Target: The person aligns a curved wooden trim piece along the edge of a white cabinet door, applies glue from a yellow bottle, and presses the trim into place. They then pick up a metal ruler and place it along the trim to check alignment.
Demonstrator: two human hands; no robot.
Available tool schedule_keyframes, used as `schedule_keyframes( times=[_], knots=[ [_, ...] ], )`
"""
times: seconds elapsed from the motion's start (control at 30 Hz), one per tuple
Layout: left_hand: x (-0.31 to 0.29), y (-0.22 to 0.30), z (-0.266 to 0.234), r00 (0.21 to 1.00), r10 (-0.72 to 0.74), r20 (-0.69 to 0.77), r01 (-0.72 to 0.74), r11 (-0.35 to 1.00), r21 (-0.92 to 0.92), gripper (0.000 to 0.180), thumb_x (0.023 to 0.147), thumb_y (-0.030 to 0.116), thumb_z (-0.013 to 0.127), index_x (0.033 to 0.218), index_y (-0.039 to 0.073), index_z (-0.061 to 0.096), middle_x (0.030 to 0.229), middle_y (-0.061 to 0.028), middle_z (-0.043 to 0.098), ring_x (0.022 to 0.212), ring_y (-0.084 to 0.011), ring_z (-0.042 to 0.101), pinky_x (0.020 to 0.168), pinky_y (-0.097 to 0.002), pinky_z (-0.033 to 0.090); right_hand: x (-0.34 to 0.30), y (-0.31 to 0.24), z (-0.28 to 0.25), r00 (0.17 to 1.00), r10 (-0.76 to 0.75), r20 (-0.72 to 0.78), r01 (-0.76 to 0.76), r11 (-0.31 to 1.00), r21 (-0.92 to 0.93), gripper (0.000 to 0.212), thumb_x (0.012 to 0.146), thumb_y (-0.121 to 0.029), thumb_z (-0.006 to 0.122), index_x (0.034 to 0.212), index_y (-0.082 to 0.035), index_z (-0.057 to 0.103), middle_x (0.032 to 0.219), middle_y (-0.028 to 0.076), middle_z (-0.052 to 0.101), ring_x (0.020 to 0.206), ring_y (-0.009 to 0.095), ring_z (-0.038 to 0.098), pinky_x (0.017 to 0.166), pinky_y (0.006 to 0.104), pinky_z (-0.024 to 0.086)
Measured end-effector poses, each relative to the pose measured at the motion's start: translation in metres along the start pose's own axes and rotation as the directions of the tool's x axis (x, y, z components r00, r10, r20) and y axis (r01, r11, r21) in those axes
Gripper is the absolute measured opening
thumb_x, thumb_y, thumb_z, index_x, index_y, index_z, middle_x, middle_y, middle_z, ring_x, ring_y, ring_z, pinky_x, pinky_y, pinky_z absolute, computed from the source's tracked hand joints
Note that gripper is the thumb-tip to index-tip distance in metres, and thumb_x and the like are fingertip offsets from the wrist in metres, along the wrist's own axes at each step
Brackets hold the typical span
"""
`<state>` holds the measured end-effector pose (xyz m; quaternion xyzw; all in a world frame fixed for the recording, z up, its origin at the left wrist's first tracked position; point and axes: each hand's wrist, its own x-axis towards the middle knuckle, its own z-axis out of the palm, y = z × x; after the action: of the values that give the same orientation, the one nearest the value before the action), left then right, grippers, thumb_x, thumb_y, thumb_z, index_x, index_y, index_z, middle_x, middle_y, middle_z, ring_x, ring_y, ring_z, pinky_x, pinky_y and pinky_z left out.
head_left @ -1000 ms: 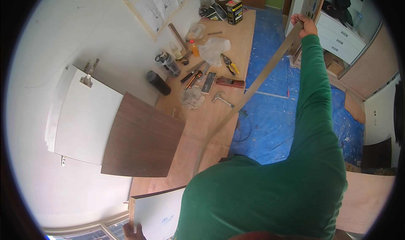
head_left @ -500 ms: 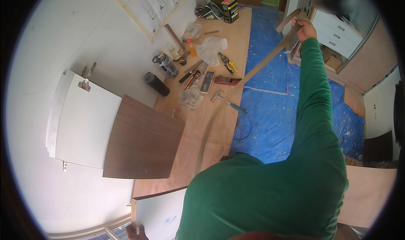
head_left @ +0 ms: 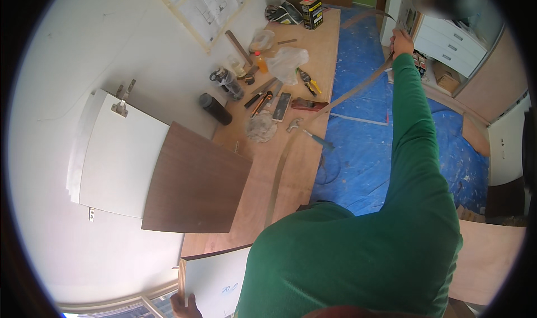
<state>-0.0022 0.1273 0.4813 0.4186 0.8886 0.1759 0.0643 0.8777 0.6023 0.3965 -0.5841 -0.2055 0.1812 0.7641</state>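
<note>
At the lower edge, the person's green-clad torso (head_left: pixel 341 256) spreads across the centre. At lower left the left hand (head_left: pixel 187 308) is wrapped around the edge of a white-faced panel (head_left: pixel 212 279), thumb against the face, which bears a few blue handwritten marks. The long brown edging strip (head_left: pixel 275 189) emerges from behind the torso at lower centre and curves up over the plywood bench (head_left: pixel 240 212).

Left of the bench is a brown wood-grain panel (head_left: pixel 196 181), partly covering a white cabinet door (head_left: pixel 120 156) with metal hinges. Mid-frame, the strip crosses a claw hammer (head_left: pixel 320 140) with a teal handle. Near it lie a crumpled rag (head_left: pixel 261 129), a grey rectangular block (head_left: pixel 282 106), a reddish hand plane (head_left: pixel 305 104) and yellow-handled snips (head_left: pixel 309 82).

At upper right, the right hand (head_left: pixel 401 44) is closed around the strip, whose far part loops leftward above the blue floor sheet (head_left: pixel 358 116). Behind this hand stands a white drawer unit (head_left: pixel 450 41).

Toward the top centre, a black-and-yellow rectangular can (head_left: pixel 312 13) carries a printed label too small to read. Line drawings (head_left: pixel 210 13) on sheets are taped to the wall at upper left, their fine lettering illegible.
</note>
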Motion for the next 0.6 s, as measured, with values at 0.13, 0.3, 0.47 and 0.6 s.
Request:
schedule_keyframes(
  times=[0.13,0.3,0.47,0.6],
  knots=[
    [-0.004,0.005,0.001,1.0,-0.009,-0.015,0.009,1.0,-0.016,0.049,0.087,0.027,0.084,0.124,0.0,0.068,0.118,-0.019,0.072,0.107,-0.0334,0.065,0.097,-0.0475,0.05,-0.002,0.027,0.0,0.987,-0.116,-0.115,0.107,0.991,-0.078,0.043,0.1,-0.028,0.073,0.139,-0.01,0.071,0.096,0.005,0.073,0.082,0.017,0.068,0.061,0.0359,0.055],
    [-0.006,0.009,0.0,0.999,-0.036,-0.014,0.036,0.999,0.004,0.049,0.086,0.027,0.084,0.125,0.001,0.069,0.119,-0.0189,0.072,0.109,-0.0337,0.066,0.098,-0.0475,0.05,-0.009,0.043,-0.014,0.978,-0.091,-0.189,0.064,0.987,-0.145,0.033,0.101,-0.028,0.07,0.127,-0.01,0.076,0.102,0.006,0.074,0.083,0.017,0.071,0.06,0.035,0.055],
    [-0.006,0.01,0.001,1.0,-0.022,-0.011,0.022,1.0,0.016,0.048,0.086,0.025,0.085,0.125,0.0,0.069,0.119,-0.0187,0.072,0.11,-0.0335,0.066,0.098,-0.0472,0.05,-0.013,0.057,-0.03,0.94,0.054,-0.336,-0.023,0.995,0.096,0.023,0.106,-0.021,0.057,0.123,-0.008,0.066,0.095,0.011,0.075,0.063,0.017,0.063,0.054,0.0356,0.049],
    [-0.003,0.01,0.002,1.0,-0.012,-0.01,0.012,1.0,0.001,0.049,0.086,0.024,0.085,0.126,0.0,0.069,0.118,-0.0186,0.072,0.109,-0.0334,0.066,0.098,-0.0472,0.05,-0.015,0.064,-0.046,0.943,0.138,-0.302,-0.073,0.973,0.217,0.026,0.108,-0.02,0.05,0.131,-0.01,0.056,0.094,0.014,0.074,0.056,0.016,0.052,0.05,0.0372,0.044]
  ],
)
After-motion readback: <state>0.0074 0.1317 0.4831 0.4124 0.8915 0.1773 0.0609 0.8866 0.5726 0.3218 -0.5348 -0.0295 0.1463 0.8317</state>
